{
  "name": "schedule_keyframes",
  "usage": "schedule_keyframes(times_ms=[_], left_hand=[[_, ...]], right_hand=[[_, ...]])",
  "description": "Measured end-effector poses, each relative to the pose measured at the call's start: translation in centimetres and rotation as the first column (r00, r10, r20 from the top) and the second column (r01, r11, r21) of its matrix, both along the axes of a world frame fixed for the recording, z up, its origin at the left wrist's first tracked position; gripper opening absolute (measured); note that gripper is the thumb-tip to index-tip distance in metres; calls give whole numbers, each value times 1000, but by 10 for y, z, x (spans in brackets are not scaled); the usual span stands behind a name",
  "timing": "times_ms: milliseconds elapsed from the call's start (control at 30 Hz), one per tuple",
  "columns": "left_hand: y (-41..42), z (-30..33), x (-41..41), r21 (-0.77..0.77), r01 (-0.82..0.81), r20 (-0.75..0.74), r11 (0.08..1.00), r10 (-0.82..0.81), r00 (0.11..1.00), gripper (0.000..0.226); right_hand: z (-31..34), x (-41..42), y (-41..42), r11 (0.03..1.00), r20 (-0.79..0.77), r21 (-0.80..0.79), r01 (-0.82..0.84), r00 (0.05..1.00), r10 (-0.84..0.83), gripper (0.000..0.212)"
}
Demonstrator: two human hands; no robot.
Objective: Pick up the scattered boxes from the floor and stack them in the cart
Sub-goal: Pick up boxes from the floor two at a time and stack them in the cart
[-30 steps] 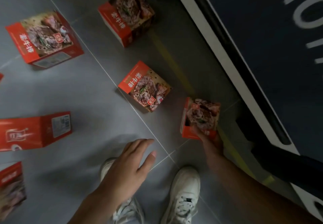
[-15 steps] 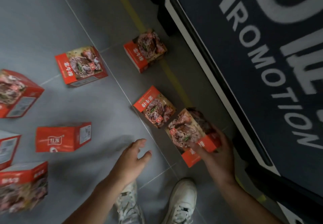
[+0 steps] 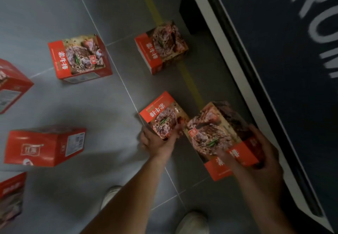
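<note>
Several red boxes printed with a steak picture lie scattered on the grey tiled floor. My right hand (image 3: 263,153) grips one box (image 3: 217,135), lifted off the floor beside the cart. My left hand (image 3: 159,140) grips the near end of a second box (image 3: 161,115) that still lies on the floor. Further boxes lie beyond: one at the back centre (image 3: 161,46), one at the back left (image 3: 79,58), one on its side at the left (image 3: 44,146). The cart (image 3: 274,69), dark with white lettering and a white rim, fills the right side.
More red boxes sit at the left edge (image 3: 11,85) and the lower left corner (image 3: 11,197). A yellow floor line (image 3: 151,9) runs along the cart. My white shoes (image 3: 192,222) stand at the bottom.
My right hand has lifted its box higher and nearer to me. My left hand has reached forward from open over the floor and taken hold of the box in the middle.
</note>
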State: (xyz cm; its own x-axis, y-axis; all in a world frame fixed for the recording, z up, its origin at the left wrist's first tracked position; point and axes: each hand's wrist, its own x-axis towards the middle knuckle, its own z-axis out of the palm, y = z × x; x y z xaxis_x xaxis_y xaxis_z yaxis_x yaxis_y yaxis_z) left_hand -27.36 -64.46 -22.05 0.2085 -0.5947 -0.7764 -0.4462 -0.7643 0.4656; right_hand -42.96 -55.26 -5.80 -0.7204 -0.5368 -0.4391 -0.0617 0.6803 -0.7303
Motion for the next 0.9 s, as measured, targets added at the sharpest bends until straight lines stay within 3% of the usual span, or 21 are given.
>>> schedule_keyframes(times_ms=[67, 267, 400, 467, 700, 800, 900], left_hand=[[9, -8, -17, -91, -15, 44, 996, 19, 999, 143], [23, -20, -31, -303, -54, 13, 951, 61, 998, 108], [20, -5, -23, -375, -122, -216, 919, 42, 975, 103], [16, 4, -15, -388, -54, -224, 920, -38, 974, 100], [2, 70, 42, -416, 273, 43, 867, -281, 959, 90], [-3, 119, 79, -429, 552, 261, 715, -487, 834, 83], [-10, 181, 113, -422, 657, 353, 624, -555, 753, 87]], right_hand=[[-9, -2, 4, 1000, -6, -11, 20, 1000, -20, 88], [-17, -7, 23, 999, -13, 17, 37, 999, -36, 89], [-5, -4, 29, 996, -25, 79, 40, 999, -38, 88], [4, -2, 30, 997, -35, 81, 17, 999, -14, 89], [48, 3, 26, 997, -44, 20, -69, 997, 70, 91], [83, 12, 16, 992, -57, 27, -124, 991, 125, 88], [129, 24, 7, 977, -98, -19, -212, 973, 209, 84]])
